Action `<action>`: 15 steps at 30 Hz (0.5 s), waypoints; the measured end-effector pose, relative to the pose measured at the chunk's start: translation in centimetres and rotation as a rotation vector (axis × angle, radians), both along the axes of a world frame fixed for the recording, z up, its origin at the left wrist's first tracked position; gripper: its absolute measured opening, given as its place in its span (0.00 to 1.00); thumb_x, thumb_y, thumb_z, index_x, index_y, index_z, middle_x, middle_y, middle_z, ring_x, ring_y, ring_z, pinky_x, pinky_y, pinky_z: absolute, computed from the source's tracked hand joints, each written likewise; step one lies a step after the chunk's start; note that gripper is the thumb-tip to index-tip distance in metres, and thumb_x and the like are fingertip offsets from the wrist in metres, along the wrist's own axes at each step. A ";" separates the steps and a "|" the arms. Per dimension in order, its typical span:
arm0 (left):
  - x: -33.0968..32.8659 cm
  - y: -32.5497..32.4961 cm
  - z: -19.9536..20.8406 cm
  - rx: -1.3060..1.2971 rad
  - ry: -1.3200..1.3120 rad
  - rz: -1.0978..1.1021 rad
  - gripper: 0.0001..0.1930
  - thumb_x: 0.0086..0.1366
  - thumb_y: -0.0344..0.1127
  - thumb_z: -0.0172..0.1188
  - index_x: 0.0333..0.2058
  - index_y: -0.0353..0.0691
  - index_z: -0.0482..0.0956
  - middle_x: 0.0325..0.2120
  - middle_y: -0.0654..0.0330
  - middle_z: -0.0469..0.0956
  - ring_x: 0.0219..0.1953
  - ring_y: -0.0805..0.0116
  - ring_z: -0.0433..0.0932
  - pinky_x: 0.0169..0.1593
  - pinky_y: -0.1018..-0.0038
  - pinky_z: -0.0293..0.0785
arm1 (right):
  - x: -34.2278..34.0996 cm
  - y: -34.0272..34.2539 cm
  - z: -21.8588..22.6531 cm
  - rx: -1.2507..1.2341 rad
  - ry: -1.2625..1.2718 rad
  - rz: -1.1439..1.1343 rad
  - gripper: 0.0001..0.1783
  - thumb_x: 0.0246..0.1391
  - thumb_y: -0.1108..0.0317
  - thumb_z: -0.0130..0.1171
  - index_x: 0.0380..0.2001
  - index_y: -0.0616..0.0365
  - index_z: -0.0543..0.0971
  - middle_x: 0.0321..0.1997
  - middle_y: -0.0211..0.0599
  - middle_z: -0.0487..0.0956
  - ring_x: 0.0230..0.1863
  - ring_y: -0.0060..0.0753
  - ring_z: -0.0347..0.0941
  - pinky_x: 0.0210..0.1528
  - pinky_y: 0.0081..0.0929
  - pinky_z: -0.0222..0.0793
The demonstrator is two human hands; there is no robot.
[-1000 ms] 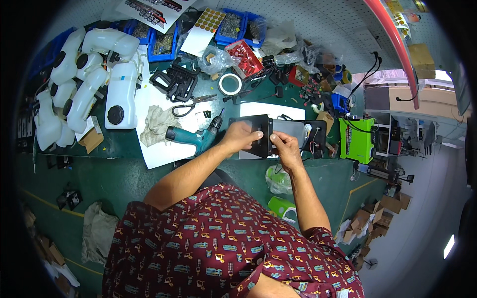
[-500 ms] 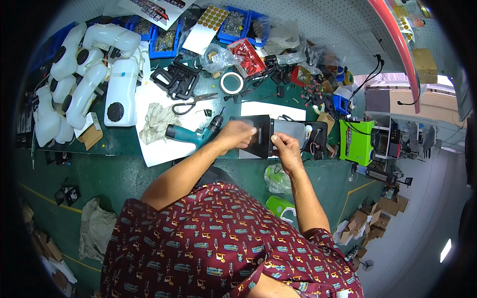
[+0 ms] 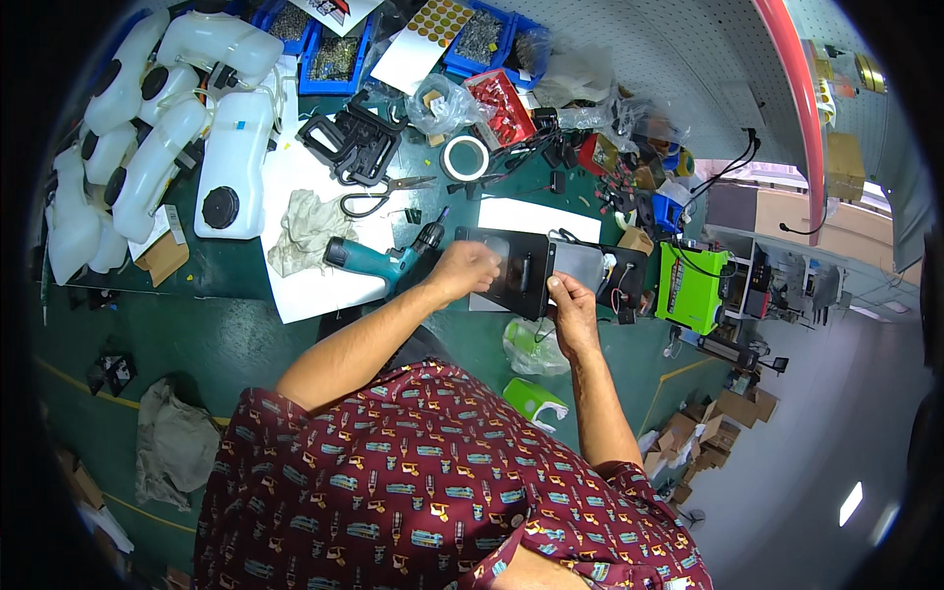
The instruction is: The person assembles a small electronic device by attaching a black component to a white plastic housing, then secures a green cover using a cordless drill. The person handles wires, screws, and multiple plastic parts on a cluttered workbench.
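We note the black panel [image 3: 511,292] at the front of the green bench [image 3: 221,268], near a white sheet [image 3: 536,215]; right hand [image 3: 575,313] pinches its right edge; left hand [image 3: 464,271] curls by its left side, grip unclear to us; teal drill [image 3: 366,261] further left

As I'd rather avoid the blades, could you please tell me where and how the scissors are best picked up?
I'd take the scissors by their black handle loops, coming down from above at the left end: they seem to lie flat, with the blades pointing right and a crumpled cloth close on the left.
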State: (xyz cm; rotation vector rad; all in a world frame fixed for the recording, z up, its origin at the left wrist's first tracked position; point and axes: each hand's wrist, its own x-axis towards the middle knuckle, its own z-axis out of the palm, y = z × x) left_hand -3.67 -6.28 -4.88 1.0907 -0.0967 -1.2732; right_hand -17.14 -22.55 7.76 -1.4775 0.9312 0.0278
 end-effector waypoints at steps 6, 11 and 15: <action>0.5 -0.3 -0.1 -0.011 -0.029 -0.013 0.13 0.73 0.38 0.59 0.47 0.34 0.80 0.36 0.60 0.83 0.35 0.76 0.81 0.40 0.76 0.82 | 1.3 2.5 0.5 -0.304 -0.039 0.067 0.16 0.67 0.62 0.63 0.49 0.65 0.83 0.35 0.23 0.81 0.32 0.13 0.70 0.36 0.16 0.66; 0.8 0.1 -0.3 0.013 -0.068 -0.004 0.11 0.72 0.36 0.58 0.47 0.34 0.80 0.34 0.61 0.83 0.33 0.77 0.80 0.38 0.77 0.81 | 1.7 1.8 2.1 -0.443 0.183 0.175 0.13 0.64 0.62 0.65 0.36 0.65 0.83 0.27 0.19 0.74 0.28 0.14 0.63 0.30 0.21 0.61; 0.9 1.1 -0.9 -0.026 -0.041 0.029 0.11 0.74 0.37 0.57 0.46 0.35 0.80 0.33 0.62 0.82 0.32 0.77 0.79 0.36 0.78 0.81 | 0.8 0.5 2.6 -0.432 0.182 0.166 0.13 0.63 0.63 0.65 0.35 0.65 0.82 0.27 0.19 0.73 0.29 0.13 0.62 0.31 0.20 0.60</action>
